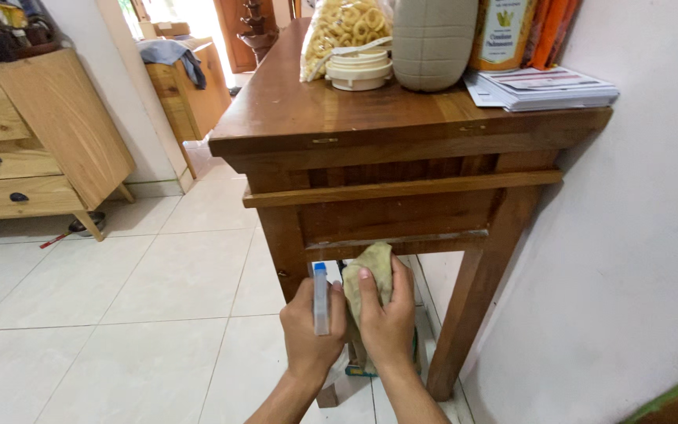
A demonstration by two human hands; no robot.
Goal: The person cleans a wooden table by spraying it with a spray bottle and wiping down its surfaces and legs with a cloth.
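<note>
One yellowish cloth [373, 275] is bunched in the person's right hand [387, 326], whose fingers are closed around it; its top edge presses against the lower rail of the dark wooden table [292, 118], just under the front apron. Close beside it, the left hand [308, 330] is wrapped around one slim bottle [321, 300] with a blue tip, held upright. The two hands are side by side, almost touching, both low in front of the table.

On the tabletop stand one clear bag of ring-shaped snacks [343, 31], one stack of cream-coloured round lids [359, 69], one padded grey-beige container [433, 43], one jar with a yellow label [504, 31] and one pile of papers [543, 86] at the corner by the white wall [637, 235]. Two of the table's legs are in view, on the pale tiled floor [119, 314].

To the left stands one light wooden chest of drawers [33, 133] with two dark knobs showing. Further back sits one more wooden cabinet [186, 94] with a blue-grey garment [170, 53] draped over it.
</note>
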